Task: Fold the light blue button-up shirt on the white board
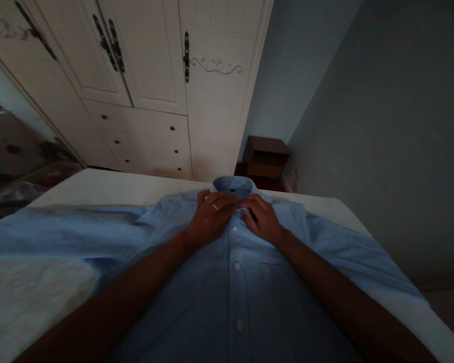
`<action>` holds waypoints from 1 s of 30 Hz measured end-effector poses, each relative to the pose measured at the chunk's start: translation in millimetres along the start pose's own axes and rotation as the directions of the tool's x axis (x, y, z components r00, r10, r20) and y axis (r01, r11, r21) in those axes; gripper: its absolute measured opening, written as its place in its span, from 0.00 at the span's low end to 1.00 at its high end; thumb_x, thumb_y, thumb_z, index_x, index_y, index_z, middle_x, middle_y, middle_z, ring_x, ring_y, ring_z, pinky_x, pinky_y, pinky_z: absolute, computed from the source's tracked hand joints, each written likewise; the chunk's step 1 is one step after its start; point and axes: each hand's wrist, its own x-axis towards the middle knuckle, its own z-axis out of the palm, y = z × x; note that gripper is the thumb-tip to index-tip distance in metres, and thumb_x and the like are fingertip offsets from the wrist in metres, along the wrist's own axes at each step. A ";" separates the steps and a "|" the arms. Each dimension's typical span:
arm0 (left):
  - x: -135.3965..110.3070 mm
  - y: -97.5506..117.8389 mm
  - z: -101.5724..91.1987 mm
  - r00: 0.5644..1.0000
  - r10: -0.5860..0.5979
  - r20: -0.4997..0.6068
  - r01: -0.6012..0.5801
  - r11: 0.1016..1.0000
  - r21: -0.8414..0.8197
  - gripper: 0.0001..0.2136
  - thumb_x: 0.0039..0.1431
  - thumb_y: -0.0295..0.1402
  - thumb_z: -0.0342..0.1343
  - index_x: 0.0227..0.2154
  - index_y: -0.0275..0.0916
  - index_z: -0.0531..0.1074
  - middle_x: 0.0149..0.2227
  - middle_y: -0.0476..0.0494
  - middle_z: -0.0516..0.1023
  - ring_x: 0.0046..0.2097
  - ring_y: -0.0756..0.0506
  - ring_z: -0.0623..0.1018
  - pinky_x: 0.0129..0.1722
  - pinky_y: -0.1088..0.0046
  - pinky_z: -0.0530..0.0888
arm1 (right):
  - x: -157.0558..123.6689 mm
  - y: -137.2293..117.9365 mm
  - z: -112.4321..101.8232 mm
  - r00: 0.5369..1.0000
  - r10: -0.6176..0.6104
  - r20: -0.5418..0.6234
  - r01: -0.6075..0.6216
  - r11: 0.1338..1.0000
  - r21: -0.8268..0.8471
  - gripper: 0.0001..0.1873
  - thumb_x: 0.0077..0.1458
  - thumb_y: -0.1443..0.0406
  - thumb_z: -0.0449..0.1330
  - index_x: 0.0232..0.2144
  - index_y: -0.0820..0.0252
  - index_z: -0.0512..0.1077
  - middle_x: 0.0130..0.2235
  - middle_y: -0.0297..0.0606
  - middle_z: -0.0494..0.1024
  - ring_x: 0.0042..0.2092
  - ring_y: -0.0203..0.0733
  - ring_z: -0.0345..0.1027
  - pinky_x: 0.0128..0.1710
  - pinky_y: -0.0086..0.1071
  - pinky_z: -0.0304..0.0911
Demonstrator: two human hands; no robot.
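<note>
A light blue button-up shirt lies face up on a white bed, collar at the far end and sleeves spread to both sides. My left hand, with a ring on one finger, rests on the shirt just below the collar, fingers curled toward the button placket. My right hand meets it from the right, fingers pinched on the shirt front at the top button. Both hands touch each other over the placket. Three white buttons show lower down the closed front.
A cream wardrobe with dark handles and small drawers stands behind the bed. A brown wooden nightstand sits in the corner by a grey-blue wall. Patterned bedding lies at the far left.
</note>
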 end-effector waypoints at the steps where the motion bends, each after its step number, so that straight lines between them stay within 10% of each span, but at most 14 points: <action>1: -0.1 1.0 -2.2 0.998 0.047 -0.036 -0.045 0.998 0.043 0.09 0.64 0.28 0.51 0.41 0.45 0.74 0.48 0.47 0.79 0.49 0.44 0.74 0.48 0.58 0.61 | -0.7 -0.4 -1.2 0.999 -0.029 -0.018 0.028 0.999 -0.041 0.09 0.60 0.66 0.51 0.41 0.57 0.69 0.38 0.42 0.72 0.40 0.44 0.67 0.39 0.38 0.67; 13: 2.2 4.5 -3.3 0.946 0.154 -0.285 -0.112 0.981 0.160 0.06 0.59 0.27 0.58 0.38 0.45 0.74 0.44 0.47 0.80 0.44 0.46 0.76 0.45 0.62 0.63 | 0.0 -1.4 -3.5 0.979 -0.176 -0.101 0.143 0.952 -0.270 0.10 0.61 0.65 0.49 0.40 0.59 0.70 0.36 0.41 0.75 0.38 0.43 0.68 0.37 0.36 0.66; 22: 0.6 4.0 4.3 0.993 -0.105 -0.044 0.104 0.994 -0.026 0.07 0.63 0.31 0.53 0.38 0.41 0.75 0.46 0.44 0.79 0.49 0.43 0.74 0.49 0.59 0.63 | 3.8 -1.6 0.6 0.991 -0.105 -0.081 0.091 0.983 -0.161 0.08 0.61 0.67 0.49 0.39 0.59 0.68 0.36 0.42 0.72 0.37 0.43 0.67 0.36 0.36 0.67; 30: 1.2 2.9 4.7 0.994 -0.072 -0.077 0.066 0.995 -0.073 0.08 0.63 0.29 0.51 0.40 0.39 0.75 0.43 0.43 0.80 0.45 0.44 0.75 0.48 0.60 0.64 | 3.7 -1.8 1.1 0.996 -0.061 -0.069 0.056 0.996 -0.071 0.08 0.60 0.68 0.51 0.41 0.58 0.67 0.37 0.42 0.72 0.39 0.42 0.67 0.37 0.36 0.69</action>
